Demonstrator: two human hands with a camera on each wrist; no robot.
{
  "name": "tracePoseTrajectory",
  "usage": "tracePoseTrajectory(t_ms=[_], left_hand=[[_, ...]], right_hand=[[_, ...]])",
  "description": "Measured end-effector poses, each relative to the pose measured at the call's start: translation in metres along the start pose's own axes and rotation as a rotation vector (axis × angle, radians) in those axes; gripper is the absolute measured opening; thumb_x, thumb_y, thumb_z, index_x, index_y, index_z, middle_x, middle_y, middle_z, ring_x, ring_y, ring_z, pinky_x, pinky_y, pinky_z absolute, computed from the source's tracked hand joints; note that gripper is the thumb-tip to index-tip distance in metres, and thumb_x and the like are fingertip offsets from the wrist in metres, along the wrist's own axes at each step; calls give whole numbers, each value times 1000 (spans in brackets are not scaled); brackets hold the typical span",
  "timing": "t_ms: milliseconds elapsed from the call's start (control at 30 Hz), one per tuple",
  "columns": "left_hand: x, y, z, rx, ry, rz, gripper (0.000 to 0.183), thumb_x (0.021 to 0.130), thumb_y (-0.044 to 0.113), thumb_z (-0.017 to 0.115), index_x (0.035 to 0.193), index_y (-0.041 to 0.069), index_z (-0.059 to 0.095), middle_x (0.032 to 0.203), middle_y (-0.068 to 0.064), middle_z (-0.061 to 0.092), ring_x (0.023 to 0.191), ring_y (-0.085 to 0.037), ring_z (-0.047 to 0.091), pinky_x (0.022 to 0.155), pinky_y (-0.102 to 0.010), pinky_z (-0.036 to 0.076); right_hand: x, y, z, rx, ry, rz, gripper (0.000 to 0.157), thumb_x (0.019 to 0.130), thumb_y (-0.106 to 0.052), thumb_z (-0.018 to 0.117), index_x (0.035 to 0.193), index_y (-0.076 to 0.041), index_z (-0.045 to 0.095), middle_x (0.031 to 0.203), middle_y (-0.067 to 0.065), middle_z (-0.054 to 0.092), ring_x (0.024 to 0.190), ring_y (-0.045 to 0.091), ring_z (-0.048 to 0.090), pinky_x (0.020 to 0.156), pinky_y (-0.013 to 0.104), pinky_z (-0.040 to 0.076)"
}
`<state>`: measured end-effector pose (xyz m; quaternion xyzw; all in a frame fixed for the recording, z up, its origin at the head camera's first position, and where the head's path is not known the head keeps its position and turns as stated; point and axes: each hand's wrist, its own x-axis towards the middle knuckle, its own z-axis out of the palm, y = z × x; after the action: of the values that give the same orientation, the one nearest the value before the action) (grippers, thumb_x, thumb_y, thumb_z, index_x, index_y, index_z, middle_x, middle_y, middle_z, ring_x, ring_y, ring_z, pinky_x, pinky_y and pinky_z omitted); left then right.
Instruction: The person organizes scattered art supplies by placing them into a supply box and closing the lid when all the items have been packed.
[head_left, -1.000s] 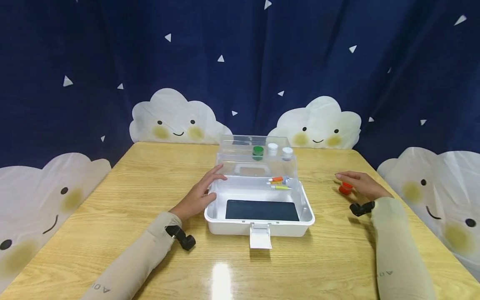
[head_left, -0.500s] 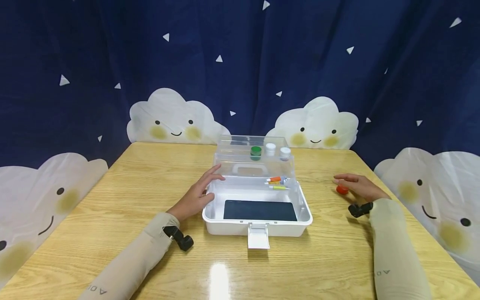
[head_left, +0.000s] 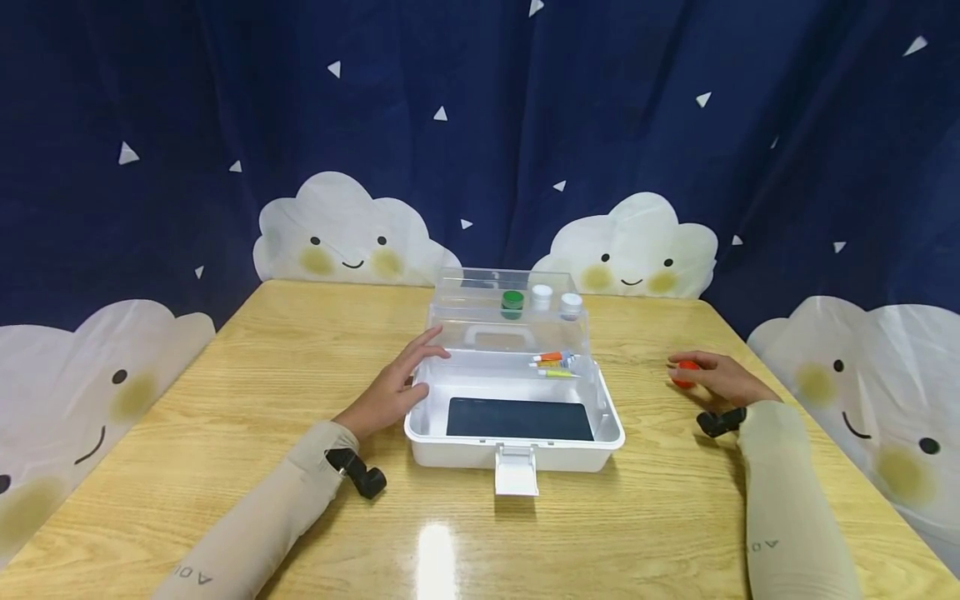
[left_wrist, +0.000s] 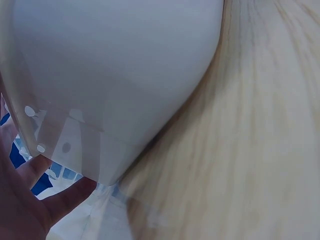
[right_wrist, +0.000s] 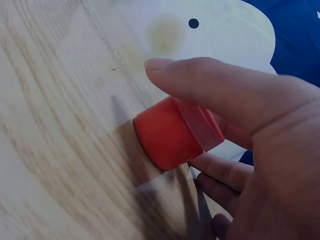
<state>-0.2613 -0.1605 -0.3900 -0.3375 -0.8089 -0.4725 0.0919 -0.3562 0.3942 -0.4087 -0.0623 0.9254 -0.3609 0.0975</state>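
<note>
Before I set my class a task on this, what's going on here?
A person's right hand grips a red jar on the right of a wooden table; whether it is lifted clear of the wood is hard to tell. The left hand touches the left side of an open white case. Three small tubes show at the case's back right, and three more jars show at its clear lid.

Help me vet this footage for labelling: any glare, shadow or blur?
Head: a bright glare streak on the table; left wrist: dim, the white box shaded, wood grain soft; right wrist: dim, a shadow on the table beside the red jar.
</note>
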Motion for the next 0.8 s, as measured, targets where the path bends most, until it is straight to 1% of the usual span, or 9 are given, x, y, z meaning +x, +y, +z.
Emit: tracePoseTrajectory(t_ms=[133, 200, 267, 400, 500, 567, 633, 767, 800], left_hand=[[1, 1, 0, -6, -7, -1, 47, 84, -13, 47, 129, 1, 49, 159, -15, 18, 145, -34, 15, 93, -55, 40], [1, 1, -1, -8, -9, 0, 47, 84, -12, 47, 129, 1, 49, 159, -15, 18, 145, -34, 15, 94, -56, 39], [1, 1, -1, -9, -11, -3, 47, 84, -12, 47, 129, 1, 49, 159, -15, 18, 145, -34, 15, 96, -58, 38], [1, 2, -1, -9, -14, -15, 47, 84, -11, 47, 129, 3, 50, 159, -15, 18, 145, -35, 15, 98, -60, 36], [1, 2, -1, -6, -16, -18, 47, 85, -11, 47, 129, 2, 50, 159, -15, 18, 145, -35, 15, 98, -60, 37], [1, 2, -1, -4, -17, -14, 47, 85, -11, 47, 129, 1, 50, 159, -15, 17, 145, -35, 15, 97, -58, 38], [1, 0, -1, -2, -17, -10, 47, 85, -11, 47, 129, 1, 49, 159, -16, 17, 145, -35, 15, 96, -57, 39], [3, -18, 3, -2, -9, -3, 48, 85, -12, 47, 131, 3, 49, 160, -12, 16, 146, -32, 14, 97, -58, 38], [3, -23, 4, 1, -6, -1, 49, 85, -12, 47, 131, 4, 49, 160, -11, 16, 146, -31, 14, 98, -59, 37]], right_hand=[[-1, 2, 2, -34, 4, -27, 67, 92, -44, 60, 142, -3, 44, 149, 30, 29, 131, 44, 31, 99, 52, 34], [-1, 3, 2, -38, 7, -29, 66, 92, -43, 61, 141, -3, 44, 149, 31, 27, 131, 45, 31, 99, 52, 33], [-1, 4, 2, -38, 6, -29, 66, 91, -43, 61, 141, -3, 45, 150, 31, 25, 132, 46, 29, 100, 54, 32], [0, 7, 1, -21, -5, -34, 66, 91, -43, 62, 141, -3, 45, 152, 31, 22, 136, 48, 22, 104, 58, 26], [-1, 8, 0, -9, -9, -45, 66, 91, -41, 63, 140, -2, 45, 152, 31, 22, 138, 48, 20, 105, 59, 24], [-2, 7, 0, 1, -10, -50, 66, 90, -40, 64, 140, -1, 45, 151, 31, 25, 137, 47, 21, 104, 59, 25], [-3, 8, 0, -9, -1, -49, 65, 90, -40, 65, 140, -2, 46, 148, 29, 31, 134, 45, 27, 102, 57, 27], [-4, 9, 0, -42, 18, -45, 62, 89, -43, 65, 136, -5, 50, 137, 24, 45, 122, 37, 38, 96, 49, 30], [-4, 10, 0, -46, 21, -45, 61, 89, -43, 65, 135, -5, 50, 135, 24, 46, 120, 36, 39, 95, 49, 31]])
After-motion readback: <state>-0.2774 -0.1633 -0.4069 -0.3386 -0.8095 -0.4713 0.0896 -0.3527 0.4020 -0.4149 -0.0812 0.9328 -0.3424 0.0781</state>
